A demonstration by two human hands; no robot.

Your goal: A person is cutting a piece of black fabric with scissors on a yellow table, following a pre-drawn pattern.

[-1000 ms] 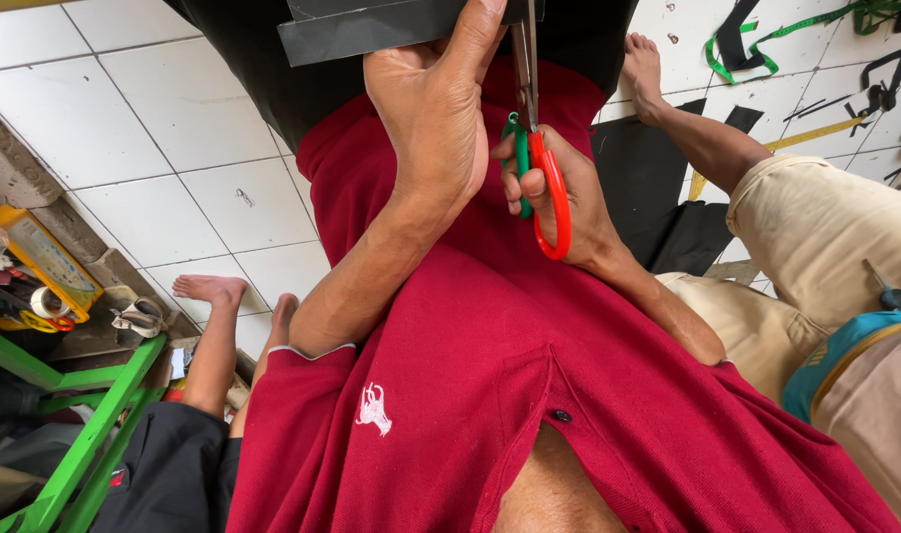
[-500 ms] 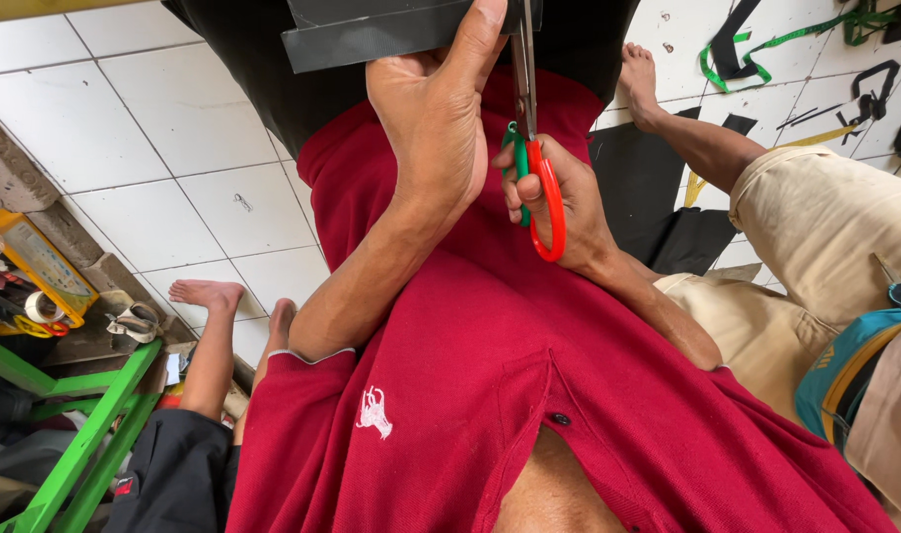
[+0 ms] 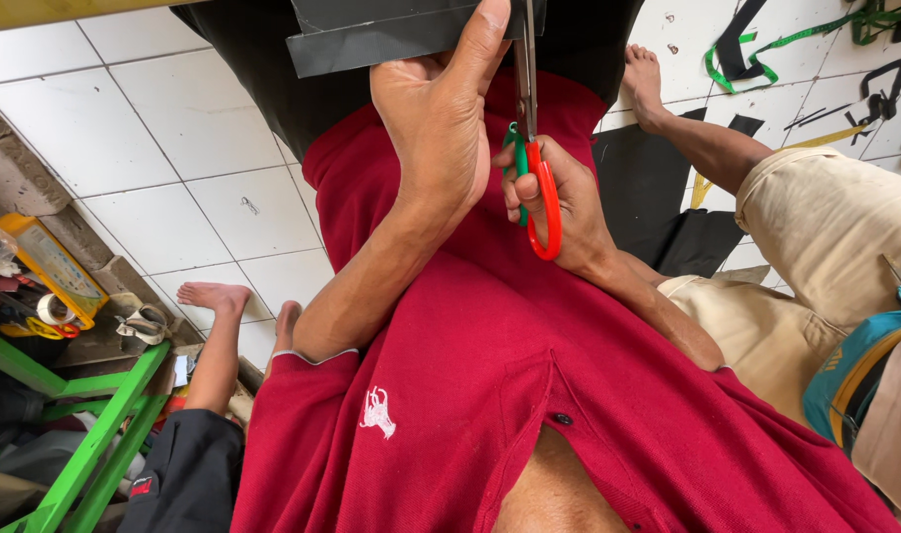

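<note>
- One view only, from the head, down over a red shirt (image 3: 490,375) to both hands above the lap.
- Midway through a cut, by the look of it: scissors (image 3: 531,148) upright, blades set into the near edge of a dark grey sheet (image 3: 372,35).
- Sheet held flat just above the lap, at the top of the picture, far part out of view.
- Cannot tell how long the slit already is or how much of the sheet remains uncut; upper blade ends and the rest of the sheet cropped by the top edge.
- Judged from the scraps about: several pieces already cut, with black offcuts (image 3: 658,207) and a green strip (image 3: 766,54) lying on the white tiled floor (image 3: 125,138).
- Left hand (image 3: 436,138): closed on the sheet, thumb up along its near edge just beside the blades, fingers hidden under it, pinning it steady.
- Right hand (image 3: 564,207): wrapped around the scissor handles, fingers through the red loop, green loop toward the thumb; handles drawn close together, so blades nearly closed on the sheet.
- Both hands close beside each other, thumb of the left almost touching the blades.
- Off to the left: a bare foot (image 3: 212,296), a green frame (image 3: 85,444), a yellow box (image 3: 56,266), well apart from the cutting.
</note>
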